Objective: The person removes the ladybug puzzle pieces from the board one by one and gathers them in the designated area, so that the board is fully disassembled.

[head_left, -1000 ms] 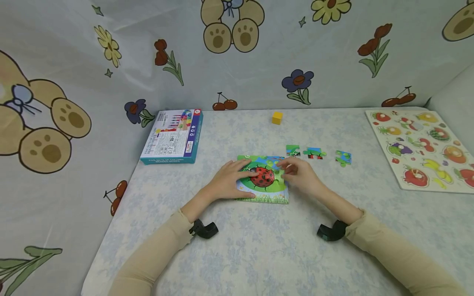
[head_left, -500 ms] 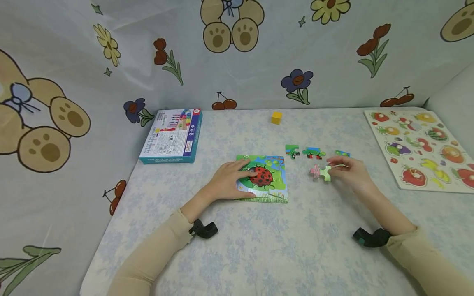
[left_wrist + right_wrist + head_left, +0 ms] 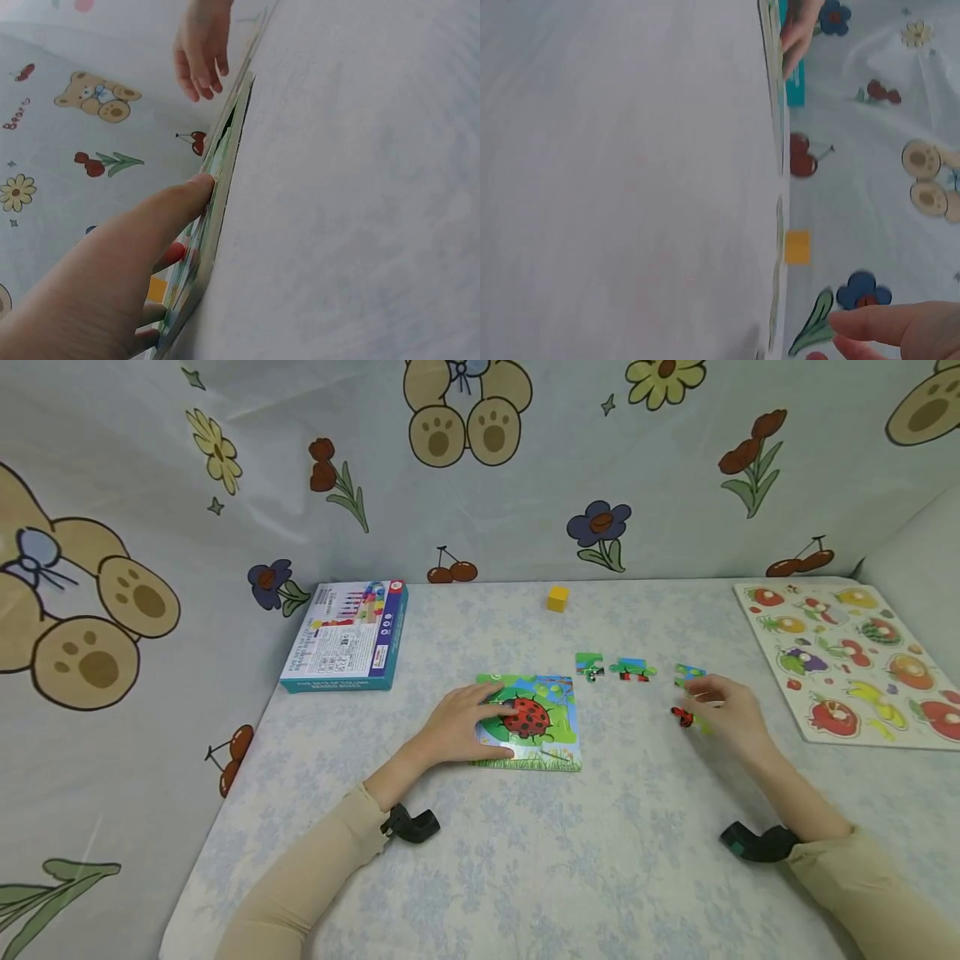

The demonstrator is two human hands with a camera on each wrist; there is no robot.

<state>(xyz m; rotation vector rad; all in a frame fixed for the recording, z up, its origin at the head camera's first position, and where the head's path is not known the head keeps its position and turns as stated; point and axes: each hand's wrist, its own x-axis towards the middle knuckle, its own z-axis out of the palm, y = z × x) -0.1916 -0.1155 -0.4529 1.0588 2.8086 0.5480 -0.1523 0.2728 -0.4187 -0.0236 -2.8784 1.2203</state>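
Observation:
My left hand (image 3: 461,727) rests spread on the ladybug puzzle (image 3: 558,756); in the left wrist view its thumb (image 3: 176,202) touches the puzzle's edge. To the right, my right hand (image 3: 727,714) is low over the table beside a small red-and-green piece (image 3: 682,717), partly hidden by the fingertips. In the left wrist view the right hand's fingers (image 3: 201,56) hang loosely, with nothing visible between them. Behind lie loose pieces: a green one (image 3: 588,662), a blue-and-green one (image 3: 632,669) and another (image 3: 688,673) just behind the right hand.
A teal-edged box (image 3: 341,639) lies at the back left. The yellow cube (image 3: 557,599) stands near the table's back edge. On the far right is a fruit board (image 3: 855,660). Black wrist cameras (image 3: 411,825) sit on both wrists.
From the puzzle's right side my right hand has moved right, carrying a piece at mid-move; its fingers now hang loose beside the red-and-green piece. My left hand has stayed on the puzzle.

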